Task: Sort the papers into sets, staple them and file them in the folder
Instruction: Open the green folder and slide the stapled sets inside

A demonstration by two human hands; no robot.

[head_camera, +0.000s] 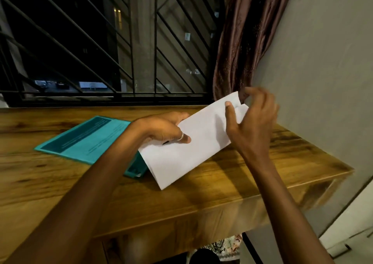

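I hold a stack of white papers (193, 142) tilted above the wooden table (222, 195), its lower corner near the tabletop. My left hand (167, 130), with a ring on one finger, grips the stack's left edge, thumb on top. My right hand (250, 118) pinches the upper right corner, where the top sheets are lifted and split apart. A teal folder (84, 138) lies flat on the table to the left, partly hidden under my left forearm. Another teal piece (137, 168) shows beneath the papers. No stapler is visible.
The table runs along a barred window (101, 41) at the back. A brown curtain (242, 41) hangs at the back right beside a grey wall (323, 82). The table's right edge ends close to that wall.
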